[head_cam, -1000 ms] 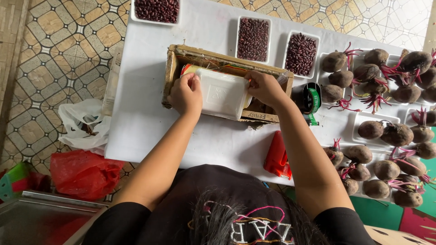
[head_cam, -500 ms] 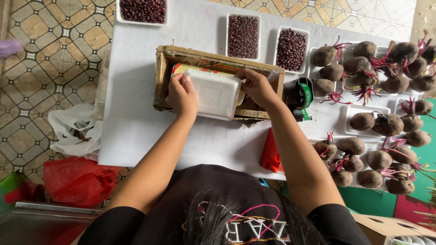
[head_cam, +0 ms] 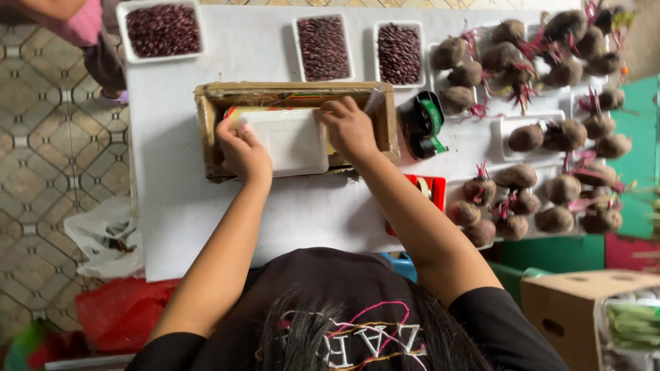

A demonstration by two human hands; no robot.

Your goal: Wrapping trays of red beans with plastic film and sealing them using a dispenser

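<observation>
- Table point(head_cam: 206, 227): white top, crowded along the far edge and on your right. Little bare room is left around your work, so a wide elbow swing could sweep goods off.
- Cardboard box point(head_cam: 206, 124): a shallow tray-like box lying flat in front of you, with a roll of clear wrap inside. It sits loose on the table; a hard pull on the wrap could drag it toward you.
- Beetroots point(head_cam: 550, 134): heaped on white trays to your right, some near the table edge. In my judgement a knock from your right forearm would set them rolling.
- White foam tray point(head_cam: 289, 141): resting on the box, between your hands. Foam is brittle; squeezing the ends may crack it.
- Bean trays point(head_cam: 323, 47): three, uncovered, beyond the box. A shove of the box would spill them.
- Left hand point(head_cam: 242, 152): fingers curled closed over the tray's left end.
- Right hand point(head_cam: 349, 127): pressed on the tray's right end, fingers bent over its far corner; whether they pinch wrap I cannot tell.
- Tape dispenser point(head_cam: 423, 124): just beside the box, near your right wrist; it could snag.
</observation>
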